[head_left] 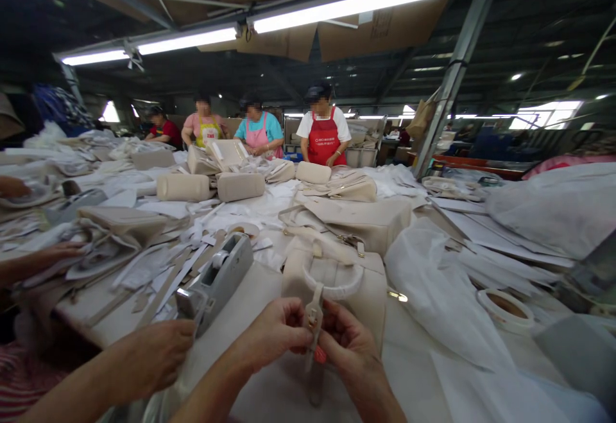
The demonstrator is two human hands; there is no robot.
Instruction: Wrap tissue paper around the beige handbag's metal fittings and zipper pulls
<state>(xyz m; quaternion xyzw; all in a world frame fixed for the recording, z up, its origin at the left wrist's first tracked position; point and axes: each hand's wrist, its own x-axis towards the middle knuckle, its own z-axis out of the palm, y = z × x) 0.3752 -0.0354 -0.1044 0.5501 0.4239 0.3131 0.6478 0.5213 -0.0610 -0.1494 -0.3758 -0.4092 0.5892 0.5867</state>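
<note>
Fingers (293, 336) of both hands pinched shut on the strap tab (315, 320), left hand (276, 333) and right hand (349, 346) meeting at it, low centre, just in front of the handbag (337, 282).

Largest first: table (414, 359), white, crowded w/ bags, paper, offcuts. Plastic wrap sheet (433, 294) heaped to the right of the handbag. Handbag is cream, upright, curved handle on top, gold hardware near the top edge; looks semi-stiff leather-like, prob light to moderate weight, smooth so a bit slippery, scuffs easily. Best hold on it: handle or side panels, not the metal bits. Tape dispenser (216, 278), grey, lies to the left of the bag, touching nothing held. Tape roll (505, 307) sits well right, flat on the table. Strap tab itself: narrow, soft, flexible, w/ a small red bit at its lower end beneath the thumbs; can't tell what that is. Pinch it near the clasp end for control, since it flops otherwise.

Another arm (139, 359) comes in lower left, resting by the dispenser, separate from the two working hands. Co-workers in aprons (322, 137) stand at the far side of the table.
</note>
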